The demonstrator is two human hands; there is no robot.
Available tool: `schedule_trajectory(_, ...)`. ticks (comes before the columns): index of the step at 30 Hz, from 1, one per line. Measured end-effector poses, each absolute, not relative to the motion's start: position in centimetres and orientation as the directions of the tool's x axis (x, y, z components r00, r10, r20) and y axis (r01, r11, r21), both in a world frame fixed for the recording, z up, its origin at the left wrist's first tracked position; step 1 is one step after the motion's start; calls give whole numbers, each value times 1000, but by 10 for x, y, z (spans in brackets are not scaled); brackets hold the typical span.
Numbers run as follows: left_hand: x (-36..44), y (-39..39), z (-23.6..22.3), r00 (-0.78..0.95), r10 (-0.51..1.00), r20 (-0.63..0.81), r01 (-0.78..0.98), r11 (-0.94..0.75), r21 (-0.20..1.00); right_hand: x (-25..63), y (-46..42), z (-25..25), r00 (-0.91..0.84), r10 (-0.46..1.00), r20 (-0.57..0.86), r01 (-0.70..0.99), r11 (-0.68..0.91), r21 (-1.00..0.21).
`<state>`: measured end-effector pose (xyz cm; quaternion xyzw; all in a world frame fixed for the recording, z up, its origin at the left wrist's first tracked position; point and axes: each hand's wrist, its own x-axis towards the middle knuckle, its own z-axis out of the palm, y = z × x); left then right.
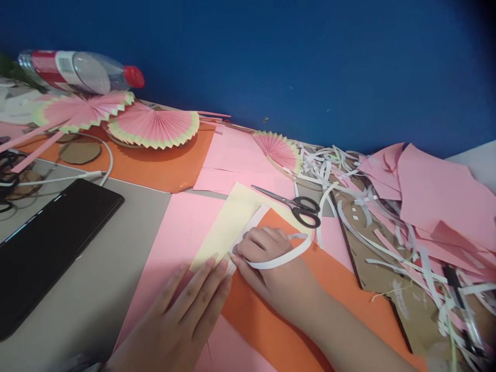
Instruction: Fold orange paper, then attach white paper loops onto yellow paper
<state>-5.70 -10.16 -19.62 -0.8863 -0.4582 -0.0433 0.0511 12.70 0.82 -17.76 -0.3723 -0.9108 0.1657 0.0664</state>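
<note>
My left hand [189, 299] lies flat with its fingers stretched out, fingertips at the lower end of a white band [253, 221] along the edge of an orange sheet [279, 222]. My right hand [271, 258] is closed, finger and thumb pinching a narrow white strip [277, 262] that loops back over the knuckles. Under the orange sheet are a pale yellow sheet [225, 217] and pink paper [163, 263]. Black-handled scissors [296, 204] rest on the yellow sheet, just beyond my right hand.
A black phone [58, 248] lies at left beside a white cable [70, 178]. Pleated pink fans [155, 126] and a plastic bottle [85, 70] lie along the blue wall [271, 67]. White paper scraps [329, 163], pink offcuts [442, 191], cardboard [364, 258] and a pen [463, 305] spread over the right.
</note>
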Motion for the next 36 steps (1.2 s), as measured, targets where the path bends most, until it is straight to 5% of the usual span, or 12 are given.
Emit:
schedule_trajectory(14, -56, -103, -192, 581, 801, 143, 811, -584, -31, 127, 9, -176, -681, 732, -14, 684, 630, -368)
schedule_trajectory(28, -54, -101, -186, 581, 802, 139, 807, -590, 30, 129, 11, -169, -637, 767, -84, 668, 494, -556)
schedule_trajectory(36, -54, -106, -187, 558, 819, 137, 822, -567, 42, 129, 15, -170, -662, 743, -96, 682, 544, -489)
